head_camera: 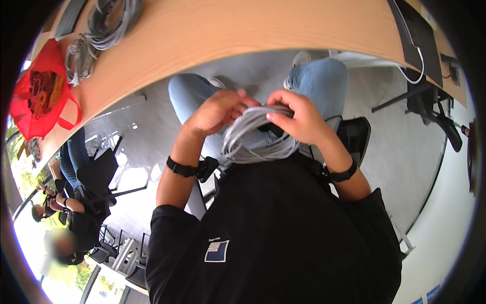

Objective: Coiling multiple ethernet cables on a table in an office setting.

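Observation:
A coil of grey cable is held above my lap, its lower loops against my black shirt. My right hand grips the coil's upper right, with the thumb on the front of the strands and the fingers behind. At the coil's upper left is my left hand, its index finger reaching towards the right hand's fingertips. Some left fingers touch or sit just behind the strands; whether they grip is hidden. Each forearm wears a black strap with a small device.
The wooden table curves ahead, bearing a large grey cable coil, a smaller bundle and a red bag of cables at left. A dark laptop-like object with a white cord lies right. Other people sit at left.

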Motion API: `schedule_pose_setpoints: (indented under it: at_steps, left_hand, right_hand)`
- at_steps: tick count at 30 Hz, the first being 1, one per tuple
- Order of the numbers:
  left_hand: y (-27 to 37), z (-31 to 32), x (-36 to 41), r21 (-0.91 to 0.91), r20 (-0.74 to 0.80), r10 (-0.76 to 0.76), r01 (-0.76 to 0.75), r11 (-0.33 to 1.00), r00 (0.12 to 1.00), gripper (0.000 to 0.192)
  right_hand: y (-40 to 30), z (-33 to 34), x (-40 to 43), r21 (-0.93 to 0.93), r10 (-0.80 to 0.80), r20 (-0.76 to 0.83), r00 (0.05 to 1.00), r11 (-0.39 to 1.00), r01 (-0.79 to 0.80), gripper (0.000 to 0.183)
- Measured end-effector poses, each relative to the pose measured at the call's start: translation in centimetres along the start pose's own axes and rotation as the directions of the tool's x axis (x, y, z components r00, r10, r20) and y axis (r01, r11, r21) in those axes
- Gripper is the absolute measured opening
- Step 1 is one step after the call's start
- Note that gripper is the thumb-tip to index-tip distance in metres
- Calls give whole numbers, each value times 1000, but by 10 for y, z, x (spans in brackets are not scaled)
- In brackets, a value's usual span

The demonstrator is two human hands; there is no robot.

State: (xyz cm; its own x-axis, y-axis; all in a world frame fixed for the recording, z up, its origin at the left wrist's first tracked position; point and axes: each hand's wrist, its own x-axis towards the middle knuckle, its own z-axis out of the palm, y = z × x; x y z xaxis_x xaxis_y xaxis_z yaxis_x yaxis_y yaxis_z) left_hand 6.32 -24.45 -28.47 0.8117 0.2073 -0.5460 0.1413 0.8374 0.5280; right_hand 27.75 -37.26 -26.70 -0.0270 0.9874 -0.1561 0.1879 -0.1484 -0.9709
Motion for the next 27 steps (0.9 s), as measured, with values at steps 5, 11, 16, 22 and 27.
schedule_pose_setpoints:
  at_steps: [5, 11, 16, 22, 27]
  left_hand:
    - [10, -28, 12, 548, 86, -138, 69, 833, 987, 36]
    - [26, -22, 20, 672, 357, -205, -99, 734, 911, 39]
    - [25, -28, 19, 620, 515, -323, -85, 780, 794, 39]
    - [39, -17, 24, 804, 467, -354, -222, 552, 810, 28]
    - [43, -26, 1, 846, 391, -350, -183, 501, 851, 25]
  right_hand:
    - [-9, 7, 3, -8, 4, 82, 997, 1000, -3, 17]
    - [-18, 7, 10, -55, -218, 139, 966, 972, 227, 20]
    - [-20, 4, 18, 73, 27, 336, 941, 996, -55, 20]
    - [-15, 4, 17, 70, 4, 311, 950, 997, -27, 22]
    - [-15, 13, 29, 32, -113, 354, 928, 994, 109, 24]
